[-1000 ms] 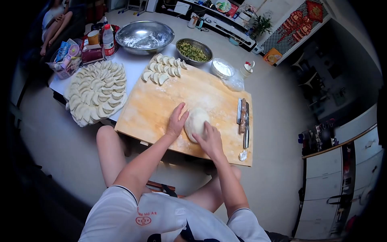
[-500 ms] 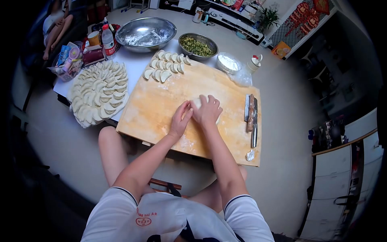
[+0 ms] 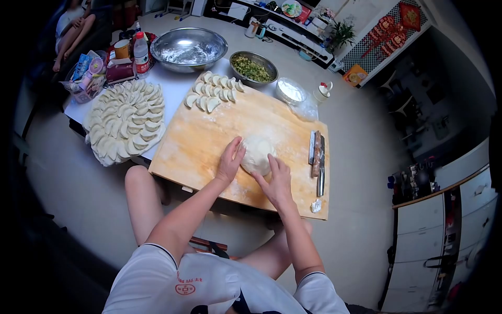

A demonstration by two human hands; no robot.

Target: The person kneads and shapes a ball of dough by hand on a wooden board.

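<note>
A round, pale ball of dough (image 3: 257, 152) rests on the floured wooden board (image 3: 201, 138), right of its middle. My left hand (image 3: 228, 161) cups the dough's left side, fingers together and curved along it. Against its lower right side lies my right hand (image 3: 276, 182), with thumb and fingers parted around the edge. Between them the two hands hold the dough, and its top is uncovered. Several rows of folded dumplings (image 3: 212, 89) sit at the board's far left corner. Near the right edge lie a rolling pin (image 3: 316, 154) and a knife with a metal handle (image 3: 320, 183).
Left of the board is a tray crowded with dumplings (image 3: 125, 120). Behind stand a large steel bowl (image 3: 189, 48), a bowl of green filling (image 3: 254, 68) and a bowl of flour (image 3: 291, 90). A bottle (image 3: 140, 55) and a basket of packets (image 3: 84, 86) stand back left. A person (image 3: 73, 29) sits beyond.
My right hand has moved off the top of the dough to its lower right side, uncovering it. My left hand stays at the left. The whole view has shifted slightly.
</note>
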